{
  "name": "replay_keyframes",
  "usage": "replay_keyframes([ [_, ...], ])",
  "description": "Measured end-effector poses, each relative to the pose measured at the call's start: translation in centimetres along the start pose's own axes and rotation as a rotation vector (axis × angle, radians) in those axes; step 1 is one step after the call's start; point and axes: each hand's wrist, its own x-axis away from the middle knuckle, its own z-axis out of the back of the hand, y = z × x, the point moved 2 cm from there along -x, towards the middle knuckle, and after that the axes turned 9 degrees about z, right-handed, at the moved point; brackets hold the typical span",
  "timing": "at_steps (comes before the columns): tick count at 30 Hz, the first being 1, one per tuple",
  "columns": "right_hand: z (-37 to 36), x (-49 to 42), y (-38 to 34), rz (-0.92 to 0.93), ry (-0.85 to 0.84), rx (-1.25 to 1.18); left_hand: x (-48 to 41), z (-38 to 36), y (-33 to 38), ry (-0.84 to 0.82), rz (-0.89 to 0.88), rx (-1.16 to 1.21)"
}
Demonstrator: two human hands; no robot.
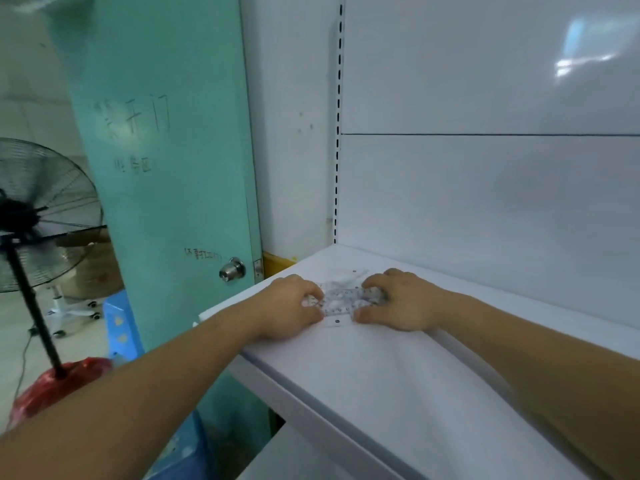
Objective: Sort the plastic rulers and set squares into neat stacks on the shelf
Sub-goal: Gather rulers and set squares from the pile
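- Rulers and set squares [343, 297] lie in one mixed, clear pile near the left edge of the shelf [381, 382], about midway between its front edge and the back panel.
- The left hand [294, 306] and right hand [401, 303] each pinch one end of the pile with curled fingers.
- The pieces look splayed and crossed, and no neat stack shows yet.
- The task seems to be at an early stage: separating the kinds and squaring the edges remain.
- The number of pieces cannot be told.

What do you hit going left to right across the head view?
Standing fan → teal door → door knob → left hand → clear rulers → right hand. Both hands grip the rulers on the white shelf.
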Motion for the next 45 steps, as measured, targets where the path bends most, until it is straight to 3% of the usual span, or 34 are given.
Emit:
replay_keyframes([
  [8, 0.5, 2.5, -0.8, -0.345, 0.062, 0.063, -1.5, -0.8, 0.0, 0.066, -0.291, 0.149],
  [14, 0.1, 6.2, -2.0, -0.474, 0.156, -0.036, -0.6, -0.8, 0.2, 0.118, -0.425, 0.159],
  [18, -0.8, 7.9, -2.6, -0.504, 0.278, -0.100, -0.5, -0.8, 0.4, 0.023, -0.387, 0.142],
  [22, -1.7, 8.7, -2.8, -0.529, 0.445, -0.095, -0.7, -0.8, 0.3, 0.036, -0.395, 0.156],
  [29, -1.9, 8.9, -2.8, -0.527, 0.495, -0.039, -1.1, -1.3, 0.7, -0.030, -0.268, -0.008],
  [34, -2.0, 8.8, -2.8, -0.523, 0.473, -0.016, -1.5, -1.0, -0.1, -0.011, -0.273, 0.242],
  [45, -1.6, 9.3, -2.2, -0.532, 0.560, -0.081, -1.5, -1.0, -0.9, 0.100, -0.239, 0.514],
])
